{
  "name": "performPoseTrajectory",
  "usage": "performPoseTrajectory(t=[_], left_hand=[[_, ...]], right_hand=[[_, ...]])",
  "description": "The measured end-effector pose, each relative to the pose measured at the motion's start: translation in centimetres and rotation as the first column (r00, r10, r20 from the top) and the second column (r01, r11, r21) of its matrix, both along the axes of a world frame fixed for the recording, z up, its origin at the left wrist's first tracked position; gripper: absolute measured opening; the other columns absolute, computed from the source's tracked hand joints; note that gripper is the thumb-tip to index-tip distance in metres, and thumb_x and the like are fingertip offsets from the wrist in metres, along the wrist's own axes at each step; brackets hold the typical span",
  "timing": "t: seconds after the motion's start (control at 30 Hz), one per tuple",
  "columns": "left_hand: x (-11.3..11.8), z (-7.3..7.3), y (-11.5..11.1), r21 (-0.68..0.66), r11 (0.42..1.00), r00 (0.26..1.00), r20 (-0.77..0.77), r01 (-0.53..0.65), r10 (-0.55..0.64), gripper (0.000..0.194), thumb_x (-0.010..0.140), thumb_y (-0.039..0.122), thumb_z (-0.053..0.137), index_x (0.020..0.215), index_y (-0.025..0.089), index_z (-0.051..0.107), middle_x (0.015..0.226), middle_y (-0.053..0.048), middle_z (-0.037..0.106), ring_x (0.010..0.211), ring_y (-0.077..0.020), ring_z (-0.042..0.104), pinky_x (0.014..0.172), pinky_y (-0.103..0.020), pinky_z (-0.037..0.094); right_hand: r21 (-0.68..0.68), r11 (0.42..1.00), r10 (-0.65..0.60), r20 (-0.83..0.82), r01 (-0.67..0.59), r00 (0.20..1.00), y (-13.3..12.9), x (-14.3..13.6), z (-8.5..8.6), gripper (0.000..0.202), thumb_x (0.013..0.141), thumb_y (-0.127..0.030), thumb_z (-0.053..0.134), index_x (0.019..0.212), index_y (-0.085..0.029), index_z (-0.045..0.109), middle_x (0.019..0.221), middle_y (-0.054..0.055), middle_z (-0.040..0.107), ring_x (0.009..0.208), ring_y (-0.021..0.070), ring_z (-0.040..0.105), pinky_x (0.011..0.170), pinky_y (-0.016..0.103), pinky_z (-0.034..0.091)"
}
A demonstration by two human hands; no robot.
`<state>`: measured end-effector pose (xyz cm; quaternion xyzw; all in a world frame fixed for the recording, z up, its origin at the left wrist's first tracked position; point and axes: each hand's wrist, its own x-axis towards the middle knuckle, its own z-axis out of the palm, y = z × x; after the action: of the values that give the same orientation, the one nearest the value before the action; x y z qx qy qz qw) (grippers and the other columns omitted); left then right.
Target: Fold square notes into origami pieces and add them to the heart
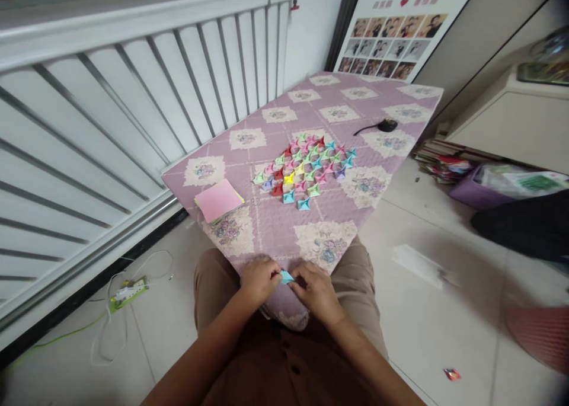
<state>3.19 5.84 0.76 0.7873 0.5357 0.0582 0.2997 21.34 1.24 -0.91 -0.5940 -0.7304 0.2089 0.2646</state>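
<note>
Between my two hands, near the table's front corner, is a small piece of folded blue paper [287,277]. My left hand [261,280] pinches its left end, and my right hand [315,284] has its fingers closed on the right end. Farther up the cloth, folded paper pieces [306,163] in red, pink, green, yellow and blue stand in slanting rows. To the left lies a stack of square paper sheets [220,200], with a pink sheet on top.
A purple floral cloth [271,210] covers the table. A black object with a thin tail [386,125] lies toward the back right. The white radiator [133,98] runs along the left edge. On the floor are a power strip [128,293] with cables and a purple bin [471,184].
</note>
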Motion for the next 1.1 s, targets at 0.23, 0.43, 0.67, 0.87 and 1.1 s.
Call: performPoseTrajectory(t=[0.23, 0.43, 0.67, 0.87, 1.1], left_hand=[[-0.5, -0.9, -2.4, 0.147, 0.989, 1.0, 0.004, -0.004, 0.003, 0.011, 0.086, 0.027, 0.056, 0.088, 0.024, 0.067, 0.093, -0.002, 0.063, 0.092, -0.0188, 0.054, 0.083, -0.032, 0.037], [-0.5, -1.2, -2.3, 0.181, 0.981, 0.996, -0.068, 0.073, -0.061, 0.016, 0.089, 0.03, 0.054, 0.094, 0.024, 0.068, 0.097, -0.004, 0.063, 0.095, -0.0205, 0.054, 0.085, -0.035, 0.036], [-1.0, -0.8, -1.7, 0.034, 0.988, 0.919, 0.374, -0.148, 0.125, 0.013, 0.084, 0.022, 0.056, 0.079, 0.019, 0.067, 0.08, -0.002, 0.063, 0.08, -0.015, 0.057, 0.076, -0.026, 0.043], [-0.5, 0.0, -1.9, -0.172, 0.926, 0.751, 0.545, -0.336, 0.373, 0.011, 0.082, 0.022, 0.052, 0.081, 0.018, 0.062, 0.082, 0.0, 0.063, 0.081, -0.0145, 0.057, 0.077, -0.025, 0.045], [0.3, -0.1, -2.8, -0.265, 0.89, 0.69, 0.563, -0.371, 0.455, 0.008, 0.086, 0.02, 0.046, 0.087, 0.019, 0.054, 0.08, 0.001, 0.058, 0.077, -0.013, 0.054, 0.074, -0.024, 0.044]], right_hand=[[0.001, 0.999, 0.041, 0.05, -0.041, 0.998, -0.3, -0.2, 0.1, 0.002, 0.082, -0.025, 0.063, 0.081, -0.023, 0.064, 0.083, 0.001, 0.064, 0.081, 0.0179, 0.057, 0.073, 0.03, 0.035], [0.053, 0.992, 0.102, 0.213, -0.116, 0.972, 0.1, -1.1, -0.7, 0.013, 0.086, -0.021, 0.056, 0.075, -0.019, 0.062, 0.075, 0.004, 0.06, 0.074, 0.0181, 0.055, 0.069, 0.03, 0.038], [-0.008, 0.993, 0.114, -0.286, -0.122, 0.952, 0.9, -0.1, 0.5, 0.02, 0.087, -0.027, 0.051, 0.07, -0.021, 0.059, 0.07, 0.001, 0.057, 0.068, 0.0149, 0.055, 0.064, 0.026, 0.044], [-0.172, 0.984, -0.131, -0.582, 0.035, 0.802, 0.9, 0.0, 1.6, 0.024, 0.082, -0.042, 0.059, 0.073, -0.02, 0.061, 0.07, 0.0, 0.059, 0.067, 0.0144, 0.054, 0.064, 0.026, 0.044], [-0.339, 0.94, -0.272, -0.705, 0.026, 0.655, 0.4, -0.6, 1.3, 0.028, 0.079, -0.048, 0.06, 0.079, -0.021, 0.056, 0.067, -0.003, 0.056, 0.063, 0.0127, 0.05, 0.06, 0.024, 0.042]])
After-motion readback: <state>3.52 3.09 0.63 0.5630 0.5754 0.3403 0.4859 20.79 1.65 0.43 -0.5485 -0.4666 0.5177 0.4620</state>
